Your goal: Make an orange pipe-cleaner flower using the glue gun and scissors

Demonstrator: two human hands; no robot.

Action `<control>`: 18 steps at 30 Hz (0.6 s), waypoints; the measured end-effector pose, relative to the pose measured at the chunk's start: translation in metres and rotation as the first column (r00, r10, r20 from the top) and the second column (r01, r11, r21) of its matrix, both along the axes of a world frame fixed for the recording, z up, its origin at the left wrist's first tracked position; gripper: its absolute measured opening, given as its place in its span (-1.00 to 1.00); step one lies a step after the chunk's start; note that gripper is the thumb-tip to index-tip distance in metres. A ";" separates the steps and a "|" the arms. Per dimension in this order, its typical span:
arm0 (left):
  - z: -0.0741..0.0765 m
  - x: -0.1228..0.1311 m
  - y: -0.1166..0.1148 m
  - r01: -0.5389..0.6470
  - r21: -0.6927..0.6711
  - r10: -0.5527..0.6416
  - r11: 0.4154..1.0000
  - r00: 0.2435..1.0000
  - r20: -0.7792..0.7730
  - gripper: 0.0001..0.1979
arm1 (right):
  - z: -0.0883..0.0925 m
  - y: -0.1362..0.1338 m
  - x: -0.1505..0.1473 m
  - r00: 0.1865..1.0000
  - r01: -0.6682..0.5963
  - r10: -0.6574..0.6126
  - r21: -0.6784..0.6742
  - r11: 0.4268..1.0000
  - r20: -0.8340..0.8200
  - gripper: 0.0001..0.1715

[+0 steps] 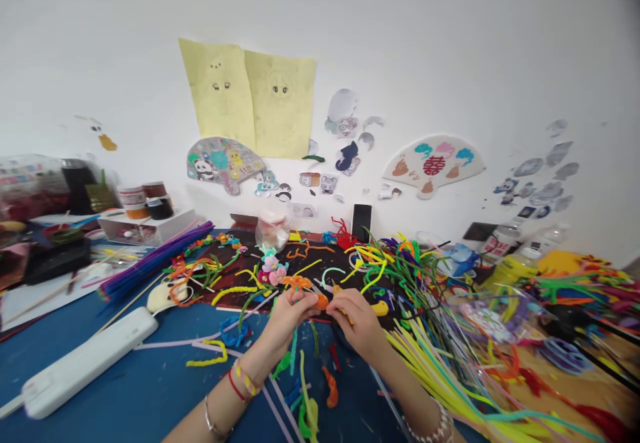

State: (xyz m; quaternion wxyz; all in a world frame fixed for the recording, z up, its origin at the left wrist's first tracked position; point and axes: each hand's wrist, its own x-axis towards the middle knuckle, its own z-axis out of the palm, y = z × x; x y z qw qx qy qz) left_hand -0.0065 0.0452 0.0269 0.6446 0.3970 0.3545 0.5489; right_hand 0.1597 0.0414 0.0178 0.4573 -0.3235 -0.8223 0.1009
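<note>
My left hand (pixel 285 316) and my right hand (pixel 355 319) meet over a blue work mat, their fingertips pinching a small orange pipe-cleaner piece (pixel 321 301) between them. A fuzzy orange pipe-cleaner shape (pixel 296 283) sits just above my left hand. Close to my right hand lies a yellow pipe-cleaner piece (pixel 380 307). A pink flower-like pipe-cleaner figure (pixel 273 271) stands farther up on a black mat (pixel 240 263). Much of the orange piece is hidden by my fingers.
Loose pipe cleaners in many colours cover both mats. A long yellow-green bunch (pixel 440 369) spreads at the right, and a purple bundle (pixel 155 263) lies at the left. A white power strip (pixel 85 363) sits front left. A glass jar (pixel 273 229) and black phone (pixel 361 223) stand against the wall.
</note>
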 end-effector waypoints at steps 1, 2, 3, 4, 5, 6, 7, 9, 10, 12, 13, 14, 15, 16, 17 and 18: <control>0.001 -0.001 0.001 -0.012 -0.006 0.012 1.000 1.000 0.019 -0.67 | 0.003 -0.001 0.003 0.999 -0.034 0.035 -0.043 0.998 0.011 -0.87; 0.001 -0.002 0.002 -0.022 -0.009 0.022 1.000 0.999 0.036 -0.66 | 0.005 -0.001 0.005 0.997 -0.074 0.077 -0.096 0.993 0.027 -0.87; 0.002 -0.004 0.003 -0.025 -0.008 0.025 1.000 0.998 0.049 -0.65 | 0.008 -0.002 0.008 0.993 -0.106 0.114 -0.152 0.983 0.043 -0.86; 0.002 -0.005 0.004 -0.024 -0.009 0.025 1.000 0.998 0.058 -0.65 | 0.010 -0.002 0.011 0.989 -0.122 0.136 -0.202 0.972 0.056 -0.84; 0.002 -0.006 0.004 -0.019 -0.012 0.019 1.000 0.998 0.063 -0.66 | 0.012 -0.002 0.013 0.988 -0.120 0.138 -0.237 0.964 0.063 -0.81; 0.002 -0.006 0.005 -0.010 -0.014 0.011 1.000 0.998 0.065 -0.67 | 0.013 -0.002 0.014 0.991 -0.099 0.118 -0.257 0.961 0.059 -0.79; 0.001 -0.006 0.004 0.002 -0.018 -0.001 1.000 0.998 0.065 -0.68 | 0.012 -0.001 0.014 0.995 -0.071 0.085 -0.263 0.962 0.043 -0.81; 0.001 -0.005 0.003 0.039 -0.026 -0.038 0.999 0.998 0.056 -0.73 | 0.010 0.000 0.011 1.000 -0.029 0.028 -0.261 0.965 -0.006 -0.85; 0.001 -0.004 0.001 0.055 -0.023 -0.054 0.998 0.997 0.049 -0.74 | 0.008 0.001 0.009 0.999 -0.020 0.013 -0.258 0.966 -0.029 -0.85; 0.001 -0.002 -0.001 0.077 -0.001 -0.077 0.997 0.997 0.025 -0.75 | 0.004 0.001 0.005 0.998 -0.018 0.003 -0.260 0.966 -0.059 -0.84; 0.002 -0.001 -0.002 0.084 0.012 -0.084 0.996 0.996 0.010 -0.74 | 0.003 0.001 0.004 0.998 -0.022 0.004 -0.274 0.962 -0.065 -0.86; 0.002 0.000 -0.003 0.089 0.026 -0.089 0.996 0.996 -0.004 -0.74 | 0.001 0.001 0.002 0.997 -0.028 0.007 -0.299 0.954 -0.070 -0.88; 0.002 0.000 -0.003 0.098 0.038 -0.097 0.994 0.995 -0.016 -0.74 | 0.000 0.001 0.002 0.997 -0.038 0.012 -0.334 0.942 -0.078 -0.87; 0.002 0.001 -0.003 0.112 0.047 -0.111 0.993 0.994 -0.022 -0.74 | 0.000 0.001 0.002 0.996 -0.055 0.024 -0.379 0.924 -0.087 -0.86; 0.002 0.001 -0.003 0.130 0.052 -0.129 0.990 0.991 -0.026 -0.75 | -0.001 0.001 0.002 0.994 -0.078 0.039 -0.424 0.902 -0.100 -0.85; 0.002 0.001 -0.003 0.144 0.061 -0.143 0.988 0.989 -0.029 -0.76 | -0.002 0.001 0.003 0.991 -0.106 0.056 -0.465 0.879 -0.119 -0.83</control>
